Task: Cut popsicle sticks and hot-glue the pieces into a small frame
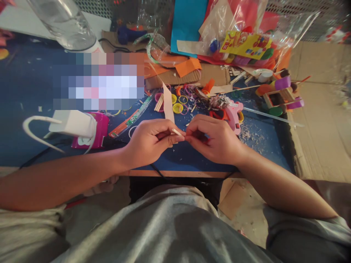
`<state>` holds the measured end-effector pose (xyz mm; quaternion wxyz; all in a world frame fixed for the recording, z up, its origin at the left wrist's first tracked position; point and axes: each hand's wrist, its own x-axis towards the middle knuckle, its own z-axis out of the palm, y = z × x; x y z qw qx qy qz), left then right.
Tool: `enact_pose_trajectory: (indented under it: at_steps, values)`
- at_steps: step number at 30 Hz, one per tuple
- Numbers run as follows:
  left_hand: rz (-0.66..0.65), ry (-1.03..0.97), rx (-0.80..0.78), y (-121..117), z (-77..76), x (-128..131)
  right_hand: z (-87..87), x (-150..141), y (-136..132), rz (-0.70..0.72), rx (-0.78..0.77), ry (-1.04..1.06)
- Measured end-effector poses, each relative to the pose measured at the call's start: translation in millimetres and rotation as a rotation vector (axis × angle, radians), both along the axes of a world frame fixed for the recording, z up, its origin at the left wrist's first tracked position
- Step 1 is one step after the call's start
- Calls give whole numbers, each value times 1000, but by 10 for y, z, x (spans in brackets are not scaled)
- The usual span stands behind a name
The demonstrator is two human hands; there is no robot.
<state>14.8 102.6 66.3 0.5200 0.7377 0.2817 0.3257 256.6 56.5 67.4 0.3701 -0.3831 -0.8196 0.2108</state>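
Over the blue table, my left hand pinches a short, pale wooden stick between thumb and forefinger. My right hand is closed in a pinch at the stick's right end, its fingertips meeting those of the left. The fingers hide part of the stick. Behind the left fingers a pale paper strip slants upward. Just beyond the right hand lies a pink glue gun with a clear glue stick coming out of its back.
Small yellow lids, wooden sticks and shavings are scattered behind my hands. At left, a white charger sits in a magenta socket block, near a water bottle. A small stick-built model and cardboard are at right.
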Motion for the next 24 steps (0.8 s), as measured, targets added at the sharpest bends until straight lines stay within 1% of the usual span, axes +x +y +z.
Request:
enact_pose_trajectory:
  at_steps: [3, 9, 11, 15, 19, 24]
  values:
    - [-21, -12, 10, 1, 18, 0, -3, -7, 2, 34, 9, -21]
    - [-39, -9, 101, 4, 25, 2, -1, -8, 10, 65, 14, -9]
    - [-32, -25, 61, 2, 18, 5, 11, -4, 11, 57, 16, 12]
    - [-4, -58, -82, 10, 21, 15, 31, 8, 6, -10, -4, 87]
    - [47, -78, -72, 19, 27, 25, 20, 3, -10, -47, 10, 109]
    - [64, -64, -56, 9, 22, 18, 16, -20, -20, -58, 46, 95]
